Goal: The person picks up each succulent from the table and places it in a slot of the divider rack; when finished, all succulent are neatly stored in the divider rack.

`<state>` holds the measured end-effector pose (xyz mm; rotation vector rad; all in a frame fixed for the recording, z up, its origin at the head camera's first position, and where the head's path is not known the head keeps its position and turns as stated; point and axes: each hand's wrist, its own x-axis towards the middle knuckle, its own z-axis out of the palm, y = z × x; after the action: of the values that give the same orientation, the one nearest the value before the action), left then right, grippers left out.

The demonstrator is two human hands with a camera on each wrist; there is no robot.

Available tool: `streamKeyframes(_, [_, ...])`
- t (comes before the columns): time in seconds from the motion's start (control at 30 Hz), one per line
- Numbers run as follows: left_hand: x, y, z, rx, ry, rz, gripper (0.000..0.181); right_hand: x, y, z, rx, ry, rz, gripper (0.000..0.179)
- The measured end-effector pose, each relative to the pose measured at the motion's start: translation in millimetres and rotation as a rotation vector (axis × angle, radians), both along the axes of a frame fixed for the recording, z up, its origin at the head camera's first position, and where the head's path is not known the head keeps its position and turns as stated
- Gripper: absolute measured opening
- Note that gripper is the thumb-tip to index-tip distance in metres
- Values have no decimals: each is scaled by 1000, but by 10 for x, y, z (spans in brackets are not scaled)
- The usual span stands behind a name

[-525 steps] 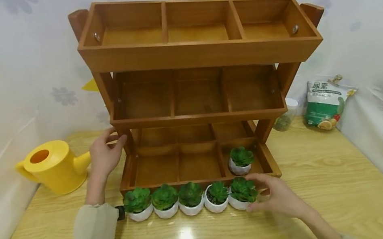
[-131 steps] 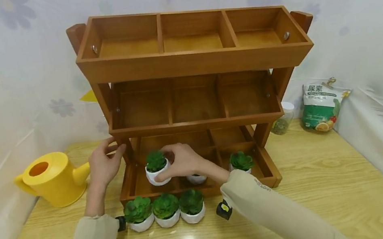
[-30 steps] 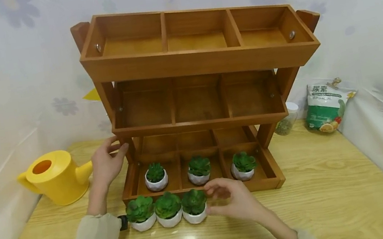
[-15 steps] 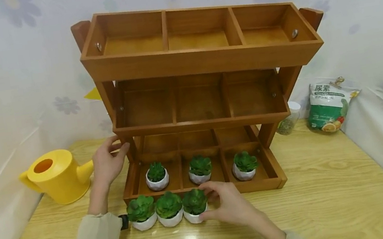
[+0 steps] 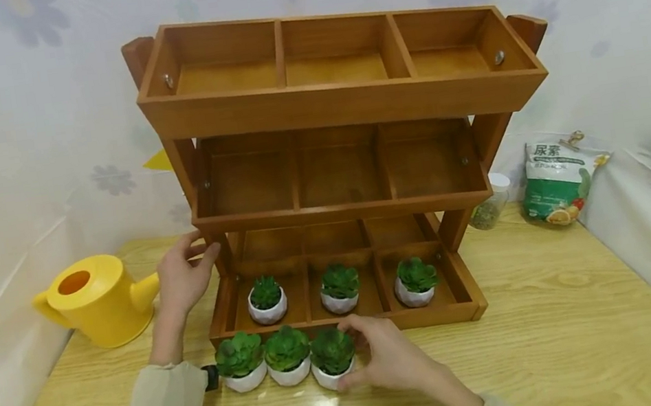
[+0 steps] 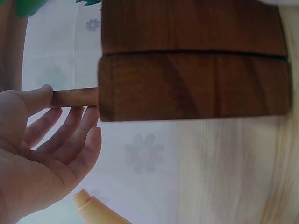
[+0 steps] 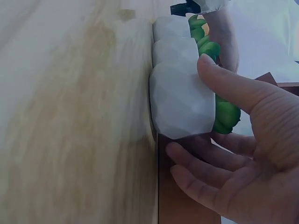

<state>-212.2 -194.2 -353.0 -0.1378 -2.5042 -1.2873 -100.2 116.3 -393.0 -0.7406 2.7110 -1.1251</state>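
My right hand (image 5: 393, 353) pinches the rightmost potted succulent (image 5: 332, 353) of the front row. In the right wrist view the thumb lies on the rim of its white faceted pot (image 7: 182, 102), the fingers on the far side. Two more potted succulents (image 5: 286, 350) stand to its left. My left hand (image 5: 182, 272) holds the left upright of the three-tier wooden plant shelf (image 5: 342, 96); the left wrist view shows thumb and fingers around that slim post (image 6: 74, 97). The bottom tier (image 5: 441, 314) bears three potted succulents, one per front compartment.
A yellow watering can (image 5: 98, 301) stands left of the shelf, its spout close to my left forearm. Behind the shelf's right side are a lidded jar (image 5: 490, 204) and a green-and-white bag (image 5: 562, 180) with a clip. White sheeting hangs around the wooden table (image 5: 567, 321).
A third succulent has come to stand in the bottom tier's left compartment. My right hand has closed on the front row's rightmost pot, which has shifted slightly toward me. The left hand stays put.
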Motion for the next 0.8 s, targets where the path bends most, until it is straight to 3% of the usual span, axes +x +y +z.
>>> streamKeyframes(0.17, [-6,2,-8,2,0,1,48,-5,-7,-35,-4,-29,21,65])
streamKeyframes(0.53, [-8,-2,11,1,6,-8,48,-19,12,-35,26,1,86,61])
streamKeyframes(0.8, [-16,5,-1,0,18,0,47,-34,5,-43,1,-35,73,53])
